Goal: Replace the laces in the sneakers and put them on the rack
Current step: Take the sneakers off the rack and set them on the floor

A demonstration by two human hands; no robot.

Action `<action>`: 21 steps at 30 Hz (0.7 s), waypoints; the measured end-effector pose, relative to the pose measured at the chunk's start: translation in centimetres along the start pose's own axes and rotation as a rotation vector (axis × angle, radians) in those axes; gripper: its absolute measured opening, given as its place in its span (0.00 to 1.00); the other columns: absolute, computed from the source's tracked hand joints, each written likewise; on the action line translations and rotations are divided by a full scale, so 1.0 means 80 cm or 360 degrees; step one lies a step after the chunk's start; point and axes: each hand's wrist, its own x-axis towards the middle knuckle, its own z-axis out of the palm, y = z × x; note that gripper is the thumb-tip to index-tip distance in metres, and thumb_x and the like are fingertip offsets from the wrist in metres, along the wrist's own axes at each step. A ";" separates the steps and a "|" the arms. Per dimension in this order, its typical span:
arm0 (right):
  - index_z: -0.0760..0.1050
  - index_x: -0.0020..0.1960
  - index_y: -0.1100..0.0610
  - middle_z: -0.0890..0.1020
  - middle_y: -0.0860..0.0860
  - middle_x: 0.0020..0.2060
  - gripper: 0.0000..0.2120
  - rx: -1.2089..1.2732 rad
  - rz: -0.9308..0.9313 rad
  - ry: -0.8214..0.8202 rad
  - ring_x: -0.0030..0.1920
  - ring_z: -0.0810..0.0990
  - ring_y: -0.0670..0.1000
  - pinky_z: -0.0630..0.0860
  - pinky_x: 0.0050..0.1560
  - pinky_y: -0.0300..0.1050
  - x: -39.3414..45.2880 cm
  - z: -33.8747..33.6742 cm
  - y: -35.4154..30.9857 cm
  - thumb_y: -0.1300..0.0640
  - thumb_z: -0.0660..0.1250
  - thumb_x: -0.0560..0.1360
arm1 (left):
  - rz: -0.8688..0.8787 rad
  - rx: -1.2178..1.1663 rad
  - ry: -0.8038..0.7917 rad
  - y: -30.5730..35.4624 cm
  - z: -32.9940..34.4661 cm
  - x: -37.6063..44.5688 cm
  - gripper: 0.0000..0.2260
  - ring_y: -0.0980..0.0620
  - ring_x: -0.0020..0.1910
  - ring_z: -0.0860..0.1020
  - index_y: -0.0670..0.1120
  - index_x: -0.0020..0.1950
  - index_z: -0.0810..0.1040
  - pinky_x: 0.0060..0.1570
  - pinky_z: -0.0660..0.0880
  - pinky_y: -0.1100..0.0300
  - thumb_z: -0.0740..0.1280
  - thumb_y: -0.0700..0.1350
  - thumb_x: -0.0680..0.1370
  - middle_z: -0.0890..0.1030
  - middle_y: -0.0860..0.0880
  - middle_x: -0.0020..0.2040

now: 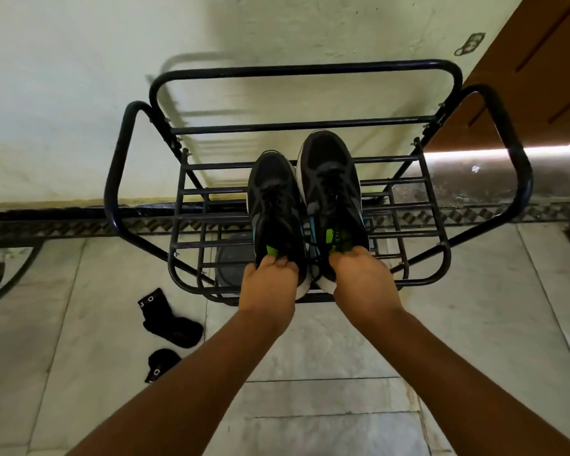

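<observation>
Two black sneakers with black laces and green inner lining lie side by side on the top shelf of a black metal rack [211, 205], toes pointing away from me. My left hand [270, 284] grips the heel of the left sneaker [273, 205], fingers curled into its opening. The heel of the right sneaker [333, 189] is held the same way by my right hand [362, 278]. The right sneaker sits a little farther back than the left one.
The rack stands against a pale wall [79, 110], with curved side rails on both sides. Two black socks [171, 324] lie on the marble floor to the left. A dark round object [234, 261] sits under the rack. A wooden door [540, 77] is at right.
</observation>
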 end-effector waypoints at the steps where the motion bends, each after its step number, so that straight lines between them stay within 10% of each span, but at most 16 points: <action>1: 0.74 0.58 0.58 0.78 0.54 0.51 0.14 0.0036 -0.0020 0.0024 0.56 0.73 0.54 0.72 0.56 0.48 -0.010 0.001 -0.002 0.68 0.61 0.74 | 0.0006 0.0019 0.0013 0.003 0.000 -0.011 0.20 0.48 0.67 0.65 0.47 0.67 0.68 0.66 0.61 0.52 0.62 0.37 0.75 0.71 0.49 0.65; 7: 0.73 0.30 0.58 0.75 0.52 0.23 0.19 0.0098 -0.0297 0.0257 0.26 0.76 0.54 0.67 0.19 0.40 -0.073 0.020 0.003 0.72 0.77 0.46 | 0.0124 0.0132 0.0064 0.020 -0.011 -0.077 0.19 0.49 0.65 0.65 0.48 0.67 0.67 0.64 0.59 0.53 0.60 0.39 0.76 0.72 0.51 0.63; 15: 0.72 0.32 0.53 0.74 0.48 0.24 0.21 0.0178 -0.0476 -0.0012 0.22 0.72 0.48 0.64 0.19 0.36 -0.201 0.026 0.017 0.65 0.79 0.47 | 0.0413 0.0041 -0.0263 0.046 0.011 -0.186 0.20 0.47 0.65 0.65 0.46 0.69 0.64 0.66 0.59 0.51 0.61 0.39 0.77 0.70 0.47 0.65; 21: 0.61 0.40 0.46 0.74 0.43 0.23 0.21 0.0170 -0.0473 -0.0343 0.21 0.72 0.42 0.46 0.24 0.27 -0.254 0.070 0.029 0.51 0.69 0.54 | 0.0615 -0.0147 -0.0319 0.051 0.079 -0.219 0.17 0.53 0.43 0.79 0.51 0.44 0.81 0.45 0.76 0.56 0.78 0.49 0.57 0.80 0.53 0.41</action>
